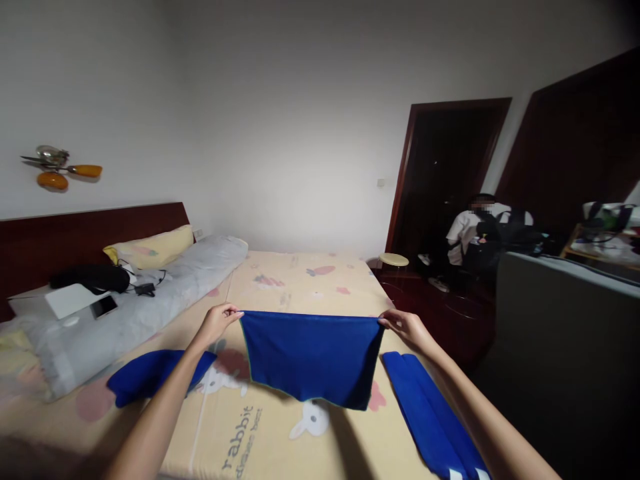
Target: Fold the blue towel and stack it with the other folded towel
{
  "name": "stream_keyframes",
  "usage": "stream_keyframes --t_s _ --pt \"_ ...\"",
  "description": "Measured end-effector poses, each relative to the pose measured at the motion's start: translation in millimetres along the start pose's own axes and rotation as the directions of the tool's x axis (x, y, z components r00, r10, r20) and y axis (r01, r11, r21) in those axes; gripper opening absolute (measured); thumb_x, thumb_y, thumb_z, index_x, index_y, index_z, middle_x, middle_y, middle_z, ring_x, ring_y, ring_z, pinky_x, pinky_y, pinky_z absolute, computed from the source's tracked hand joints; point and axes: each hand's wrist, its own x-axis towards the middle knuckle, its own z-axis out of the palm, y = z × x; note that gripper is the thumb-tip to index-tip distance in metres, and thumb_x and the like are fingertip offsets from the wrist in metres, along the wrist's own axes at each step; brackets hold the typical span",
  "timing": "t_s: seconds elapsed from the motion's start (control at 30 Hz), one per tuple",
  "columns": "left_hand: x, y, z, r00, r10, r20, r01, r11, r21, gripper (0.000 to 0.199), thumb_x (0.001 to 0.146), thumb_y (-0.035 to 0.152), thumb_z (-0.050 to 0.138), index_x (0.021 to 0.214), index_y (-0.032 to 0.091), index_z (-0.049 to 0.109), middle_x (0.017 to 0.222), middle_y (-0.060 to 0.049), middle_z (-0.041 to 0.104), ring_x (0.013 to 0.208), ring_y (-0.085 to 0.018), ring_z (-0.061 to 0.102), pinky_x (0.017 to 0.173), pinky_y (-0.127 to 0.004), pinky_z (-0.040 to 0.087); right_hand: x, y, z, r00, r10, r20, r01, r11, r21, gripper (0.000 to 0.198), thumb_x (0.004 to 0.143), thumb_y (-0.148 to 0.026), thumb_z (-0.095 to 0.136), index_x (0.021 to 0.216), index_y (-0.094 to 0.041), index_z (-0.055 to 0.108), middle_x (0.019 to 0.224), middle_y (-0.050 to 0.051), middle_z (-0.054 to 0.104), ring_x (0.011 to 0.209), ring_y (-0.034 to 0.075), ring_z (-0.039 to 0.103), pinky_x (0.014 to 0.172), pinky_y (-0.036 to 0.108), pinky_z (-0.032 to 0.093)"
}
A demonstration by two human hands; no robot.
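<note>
Head view: both hands pinch blue towel (310, 360) corners above bed (300, 280).

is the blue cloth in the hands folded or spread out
Spread out: the blue cloth hangs flat above the bed, its top edge stretched between the left hand and right hand.
</note>
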Motion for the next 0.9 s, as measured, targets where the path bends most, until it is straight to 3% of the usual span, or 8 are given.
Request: stream_keyframes --t_s 0.23,0.43,0.63,0.77,0.9 --pt "19 -15 8 0.996 -0.024 0.091 0.023 1.000 0.009 0.027 0.056 0.046 0.078 0.057 0.020 0.070 0.059 -0.001 0.067 0.062 -0.016 0.056 0.063 -0.026 0.041 17 20 17 0.999 0.038 -0.029 -0.037 0.999 0.010 0.047 0.066 -0.069 0.062 0.070 -0.022 0.069 0.068 0.004 0.069 0.063 0.018 0.058 0.062 0.030 0.044" --pt "57 -30 37 0.997 -0.040 0.060 0.040 0.999 0.010 0.029 0.048 0.047 0.079 0.054 0.021 0.069 0.051 0.000 0.064 0.053 -0.015 0.052 0.055 -0.025 0.037 44 40 45 0.977 0.196 -0.084 -0.185 0.975 0.124 0.042 0.072 -0.062 0.059 0.067 -0.020 0.061 0.053 0.006 0.066 0.044 0.018 0.059 0.050 0.030 0.045" --pt "85 -43 54 0.998 0.016 -0.057 -0.013 0.998 0.065 0.034 0.059 0.054 0.071 0.064 0.020 0.070 0.061 -0.002 0.066 0.063 -0.017 0.056 0.063 -0.027 0.040 59 45 54 0.942 0.184 -0.280 -0.146 0.978 0.150 0.045 0.076 -0.066 0.052 0.077 -0.022 0.061 0.076 0.010 0.074 0.077 0.025 0.071 0.072 0.034 0.052" --pt "56 -63 52 0.998 0.060 0.020 -0.063 0.986 0.156 0.029 0.068 0.049 0.065 0.074 0.022 0.072 0.075 -0.005 0.069 0.073 -0.020 0.058 0.072 -0.030 0.043 25 53 62 0.931 0.148 -0.334 -0.114 0.986 0.120 0.050 0.077 -0.069 0.048 0.087 -0.023 0.064 0.087 0.011 0.074 0.083 0.026 0.069 0.078 0.036 0.050" --pt "-18 -99 56 0.977 0.006 0.213 -0.071 0.952 0.297 0.013 0.069 0.035 0.066 0.071 0.025 0.073 0.076 -0.005 0.070 0.078 -0.022 0.060 0.078 -0.032 0.045 -49 67 93 0.952 0.177 -0.251 -0.147 0.980 0.131 0.045 0.073 -0.067 0.054 0.080 -0.025 0.069 0.078 0.007 0.074 0.073 0.025 0.068 0.068 0.034 0.051"
